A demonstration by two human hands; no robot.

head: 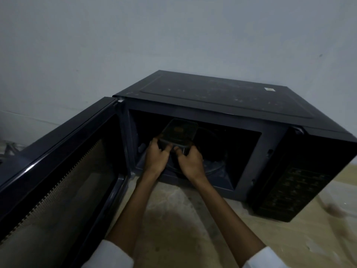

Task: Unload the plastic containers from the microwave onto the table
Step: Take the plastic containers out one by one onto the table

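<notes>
A black microwave [222, 97] stands on the table [183, 219] with its door [58, 171] swung wide to the left. Inside the dark cavity, a rectangular plastic container [179, 130] with a clear lid sits left of centre, above the glass turntable [208, 163]. Both my hands reach into the cavity. My left hand [156, 157] grips the container's near left corner. My right hand [190, 161] grips its near right corner. The far part of the cavity is too dark to see.
The microwave's control panel [293, 188] faces front right. The open door blocks the left side. Light, stained tabletop stretches in front of the microwave and to the right. A grey wall [135, 45] rises behind.
</notes>
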